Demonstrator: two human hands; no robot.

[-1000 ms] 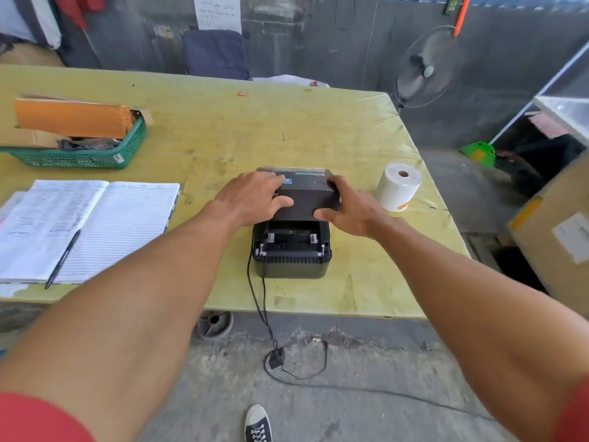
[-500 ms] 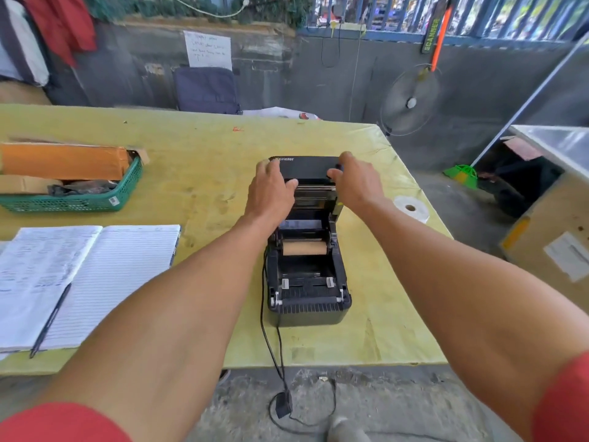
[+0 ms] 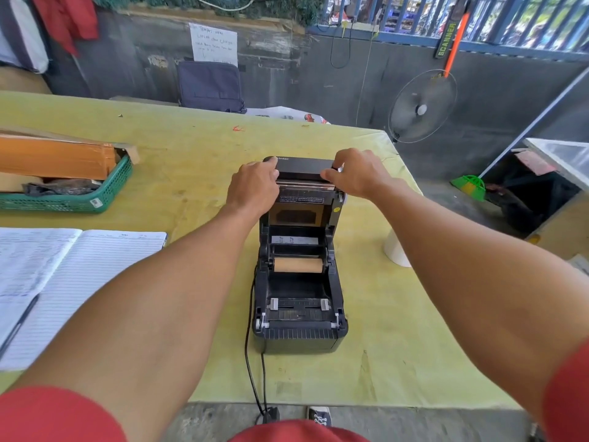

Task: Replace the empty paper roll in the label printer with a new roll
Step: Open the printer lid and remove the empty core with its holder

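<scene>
Head view: nearest, the printer (image 3: pixel 299 314) sits on the table (image 3: pixel 398 346) with the bare core (image 3: pixel 298 265) in its cradle. Farther back, the left hand (image 3: pixel 255 189) and right hand (image 3: pixel 353 175) grip the raised lid (image 3: pixel 302 165). Opening looks done; next, lift out the core and fetch the new roll (image 3: pixel 395 250), half hidden behind the right forearm.

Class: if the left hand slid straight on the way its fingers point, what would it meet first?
The left hand points right, across the lid. It would probably meet the right hand first, though depth is unclear.
</scene>
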